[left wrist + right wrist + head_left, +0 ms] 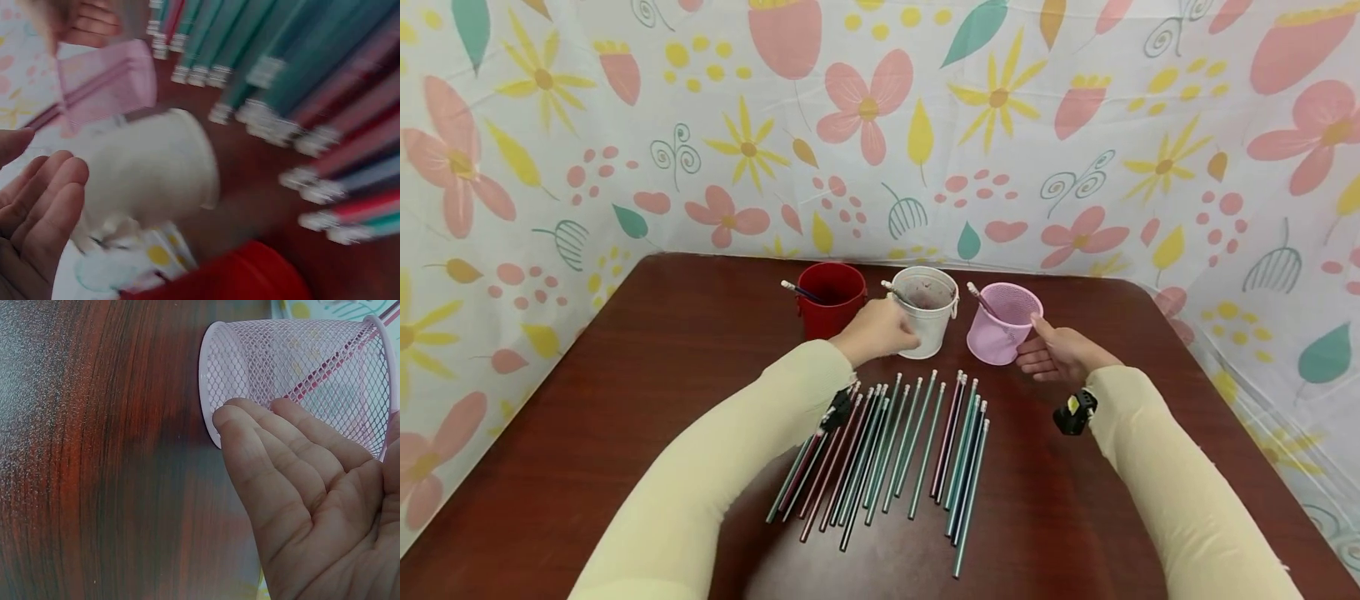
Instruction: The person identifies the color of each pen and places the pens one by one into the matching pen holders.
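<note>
In the head view my left hand (pixel 880 329) is in front of the white bucket (pixel 934 329), between it and the red bucket (pixel 831 300). The left wrist view, blurred, shows its thumb apart from loosely bent fingers (pixel 59 187), with nothing between them. My right hand (pixel 1060 352) is at the right side of the pink mesh cup (pixel 992 343); its thumb touches the rim and its fairly straight fingers (pixel 250 450) lie along the mesh wall. One pencil leans in each container: a dark one (pixel 803 292), a greenish one (pixel 895 292) and a reddish one (pixel 982 300).
Many metallic pencils (pixel 917 450) lie in a loose row before the containers, white eraser ends pointing away from me. They are green, dark red and blue. Behind the brown table (pixel 587 400) hangs a flower-patterned cloth (pixel 865 192). A small black camera (pixel 1072 414) sits on my right wrist.
</note>
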`<move>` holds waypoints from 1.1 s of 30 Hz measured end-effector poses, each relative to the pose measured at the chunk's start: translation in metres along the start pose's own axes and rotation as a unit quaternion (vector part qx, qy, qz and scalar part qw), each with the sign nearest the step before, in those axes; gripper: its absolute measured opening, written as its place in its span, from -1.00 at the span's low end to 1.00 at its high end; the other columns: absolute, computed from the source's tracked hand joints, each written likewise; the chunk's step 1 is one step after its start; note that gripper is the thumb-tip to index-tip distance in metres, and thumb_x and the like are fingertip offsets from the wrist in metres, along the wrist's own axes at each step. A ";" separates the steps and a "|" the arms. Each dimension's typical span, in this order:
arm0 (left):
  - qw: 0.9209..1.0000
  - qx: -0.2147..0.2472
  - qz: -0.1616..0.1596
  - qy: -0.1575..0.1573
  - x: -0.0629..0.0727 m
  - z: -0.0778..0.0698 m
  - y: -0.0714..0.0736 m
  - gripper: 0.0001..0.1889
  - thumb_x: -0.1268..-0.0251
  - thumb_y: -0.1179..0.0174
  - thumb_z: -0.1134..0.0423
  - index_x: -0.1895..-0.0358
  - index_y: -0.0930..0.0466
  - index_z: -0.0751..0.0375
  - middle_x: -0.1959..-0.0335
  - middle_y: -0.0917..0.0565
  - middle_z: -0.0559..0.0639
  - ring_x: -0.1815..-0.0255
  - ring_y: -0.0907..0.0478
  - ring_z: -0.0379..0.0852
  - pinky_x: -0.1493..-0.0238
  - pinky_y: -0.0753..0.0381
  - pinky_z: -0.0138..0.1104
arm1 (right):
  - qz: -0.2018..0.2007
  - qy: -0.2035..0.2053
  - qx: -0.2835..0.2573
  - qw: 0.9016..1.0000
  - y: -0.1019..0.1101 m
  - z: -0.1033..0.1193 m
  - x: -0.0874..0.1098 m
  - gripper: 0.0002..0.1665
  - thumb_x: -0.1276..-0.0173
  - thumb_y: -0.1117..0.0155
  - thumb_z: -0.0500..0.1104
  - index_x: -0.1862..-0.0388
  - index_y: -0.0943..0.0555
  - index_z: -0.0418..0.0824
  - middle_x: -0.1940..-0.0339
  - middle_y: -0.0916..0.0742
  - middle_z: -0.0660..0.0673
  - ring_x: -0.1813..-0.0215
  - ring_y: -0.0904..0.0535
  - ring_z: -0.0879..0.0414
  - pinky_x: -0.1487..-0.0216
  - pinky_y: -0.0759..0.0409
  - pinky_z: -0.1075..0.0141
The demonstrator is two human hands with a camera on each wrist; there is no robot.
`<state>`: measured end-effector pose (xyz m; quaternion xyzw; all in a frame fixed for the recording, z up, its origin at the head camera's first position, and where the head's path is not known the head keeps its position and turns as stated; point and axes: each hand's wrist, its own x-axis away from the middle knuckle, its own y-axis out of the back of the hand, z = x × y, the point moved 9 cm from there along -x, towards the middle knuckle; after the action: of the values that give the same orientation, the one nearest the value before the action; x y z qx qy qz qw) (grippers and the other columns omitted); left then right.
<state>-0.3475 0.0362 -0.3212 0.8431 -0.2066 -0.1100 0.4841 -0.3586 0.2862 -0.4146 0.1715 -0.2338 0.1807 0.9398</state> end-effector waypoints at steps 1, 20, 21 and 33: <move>1.000 -0.003 0.012 0.013 0.004 0.009 -0.003 -0.66 -0.17 -0.22 0.28 0.77 -0.47 0.15 0.82 -0.39 -0.17 0.68 -0.31 -0.25 0.55 -0.31 -0.45 | -0.002 -0.002 -0.002 1.000 0.001 0.000 0.000 0.05 -0.47 0.57 0.33 -0.33 -0.11 -0.66 0.02 -0.68 -0.20 0.15 -0.65 0.16 0.00 -0.58 0.20; 0.977 0.023 0.129 0.168 0.062 0.124 -0.042 -0.74 -0.20 -0.29 0.29 0.62 -0.62 0.34 0.69 -0.62 0.06 0.68 -0.60 -0.09 0.57 -0.62 -0.31 | 0.003 -0.002 0.004 1.000 -0.001 -0.002 -0.002 0.06 -0.47 0.58 0.33 -0.34 -0.09 -0.67 -0.06 -0.65 -0.28 0.12 -0.65 0.15 -0.02 -0.58 0.19; 0.977 0.020 0.133 0.166 0.062 0.124 -0.043 -0.73 -0.20 -0.29 0.29 0.62 -0.62 0.33 0.69 -0.62 0.06 0.69 -0.59 -0.09 0.57 -0.62 -0.32 | 0.003 -0.001 0.003 1.000 -0.001 -0.002 -0.002 0.06 -0.47 0.58 0.33 -0.34 -0.09 -0.67 -0.04 -0.66 -0.26 0.12 -0.65 0.15 -0.01 -0.58 0.19; 0.972 0.018 0.157 0.175 0.065 0.125 -0.054 -0.74 -0.18 -0.29 0.31 0.63 -0.59 0.34 0.71 -0.62 0.09 0.73 -0.57 -0.09 0.64 -0.60 -0.32 | -0.001 -0.005 -0.002 1.000 -0.001 -0.001 -0.001 0.05 -0.48 0.58 0.32 -0.34 -0.10 -0.66 -0.04 -0.67 -0.27 0.12 -0.66 0.14 0.00 -0.59 0.21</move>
<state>-0.3247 -0.0655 -0.4306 0.8151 -0.2504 0.1201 0.5085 -0.3581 0.2854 -0.4160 0.1708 -0.2386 0.1790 0.9391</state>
